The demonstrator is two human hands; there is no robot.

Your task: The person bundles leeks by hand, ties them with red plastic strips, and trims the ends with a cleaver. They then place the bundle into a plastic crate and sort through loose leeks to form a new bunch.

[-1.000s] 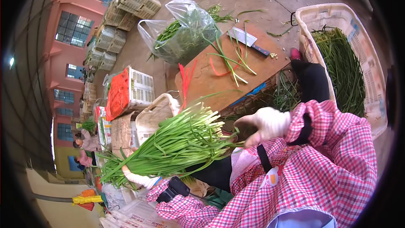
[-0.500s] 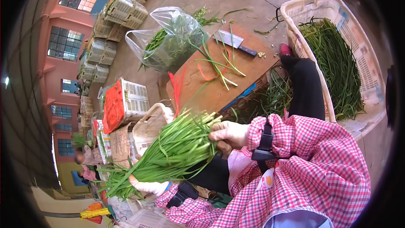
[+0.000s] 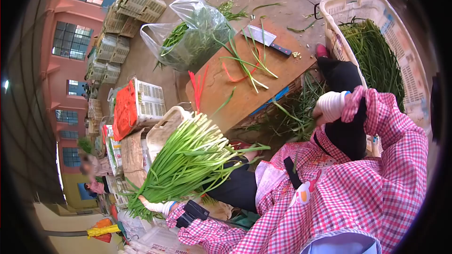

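Note:
A thick bundle of green onions (image 3: 181,153), pale stem ends up and long leaves trailing down to the left, lies slanted across my lap. My left hand (image 3: 153,205), with a white covering at the wrist, is closed around its leafy lower end. Well away from the bundle, my right hand (image 3: 324,110) hangs over loose green leaves (image 3: 303,117) beside the board. White wrapping covers much of this hand, and its fingers point down, mostly hidden. On the wooden board (image 3: 263,73) are a few loose stalks (image 3: 242,70), a cleaver (image 3: 266,39) and red ties (image 3: 198,89).
A white crate (image 3: 372,0) of long greens (image 3: 376,56) stands at the right. Beyond the board sits a clear plastic bag (image 3: 193,33) of greens. Left are a crate with red cloth (image 3: 126,110) and a pale basket (image 3: 162,129). Stacked crates (image 3: 136,4) line the wall.
My right hand has left the stem ends and swung right, over the loose leaves. The bundle now rests with its stems fanned out, my left hand still at its leafy end.

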